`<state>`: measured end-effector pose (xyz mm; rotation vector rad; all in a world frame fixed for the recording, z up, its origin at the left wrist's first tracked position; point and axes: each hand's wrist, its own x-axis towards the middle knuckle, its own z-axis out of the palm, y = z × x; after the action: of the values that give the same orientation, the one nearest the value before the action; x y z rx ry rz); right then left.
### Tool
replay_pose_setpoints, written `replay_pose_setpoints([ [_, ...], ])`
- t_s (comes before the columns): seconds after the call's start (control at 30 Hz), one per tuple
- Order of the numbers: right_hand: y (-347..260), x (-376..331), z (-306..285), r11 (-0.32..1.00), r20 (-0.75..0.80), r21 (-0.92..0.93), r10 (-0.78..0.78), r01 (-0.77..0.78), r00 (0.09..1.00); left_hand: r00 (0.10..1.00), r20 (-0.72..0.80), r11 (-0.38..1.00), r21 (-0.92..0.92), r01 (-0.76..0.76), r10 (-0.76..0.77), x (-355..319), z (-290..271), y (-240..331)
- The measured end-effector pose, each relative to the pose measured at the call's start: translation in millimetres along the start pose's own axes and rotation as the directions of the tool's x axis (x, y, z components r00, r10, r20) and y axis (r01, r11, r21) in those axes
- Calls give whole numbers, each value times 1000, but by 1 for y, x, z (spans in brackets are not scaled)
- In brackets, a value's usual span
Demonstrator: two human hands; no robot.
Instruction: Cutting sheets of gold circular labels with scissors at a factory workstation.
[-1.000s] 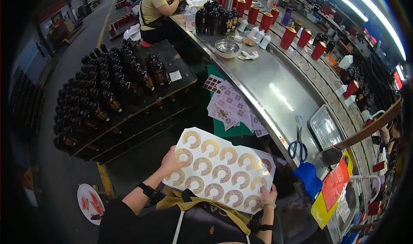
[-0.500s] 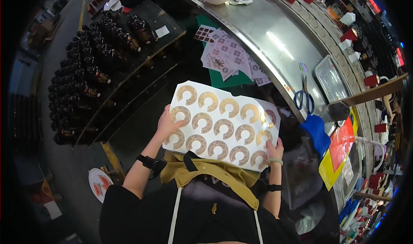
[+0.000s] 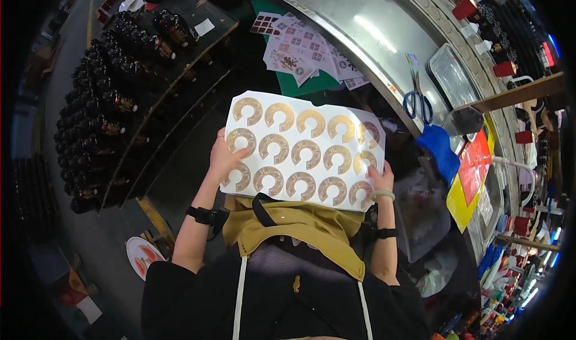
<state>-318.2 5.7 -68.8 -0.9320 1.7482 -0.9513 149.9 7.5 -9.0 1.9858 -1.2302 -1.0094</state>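
Between my two hands I hold a white sticker sheet (image 3: 282, 175) printed with rows of gold, C-shaped labels. My left hand (image 3: 224, 155) grips its left edge, thumb on top and fingers underneath. At the lower right edge my right hand (image 3: 380, 181) pinches the sheet, its thumb over a label. The sheet is above my lap, over a mustard-coloured apron (image 3: 300, 223). Beyond its far edge, printed label sheets (image 3: 300, 52) lie in a loose pile on a green board (image 3: 300, 86).
Dark bottles (image 3: 114, 100) crowd a shelf on the left. Along the right runs a metal counter (image 3: 384, 55) with blue-handled scissors (image 3: 417, 100), a clear tray (image 3: 453, 73) and a blue cloth (image 3: 440, 151). Red and yellow sheets (image 3: 471, 172) hang nearby. A round stool (image 3: 143, 256) stands lower left.
The sticker sheet and both hands have shifted up and slightly left in the picture. The surroundings have also shifted as the view moved. Both hands keep hold of the sheet.
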Motion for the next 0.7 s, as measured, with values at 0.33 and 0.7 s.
replay_pose_setpoints([
  [0.33,-5,-2,0,997,7,-78,6,-5,1000,1000,-25,1000,0,-3,3,-1,0,-5],
  [0.7,-20,-7,-2,999,-6,-20,-28,28,1000,999,-48,999,42,-16,18,-4,2,-13],
])
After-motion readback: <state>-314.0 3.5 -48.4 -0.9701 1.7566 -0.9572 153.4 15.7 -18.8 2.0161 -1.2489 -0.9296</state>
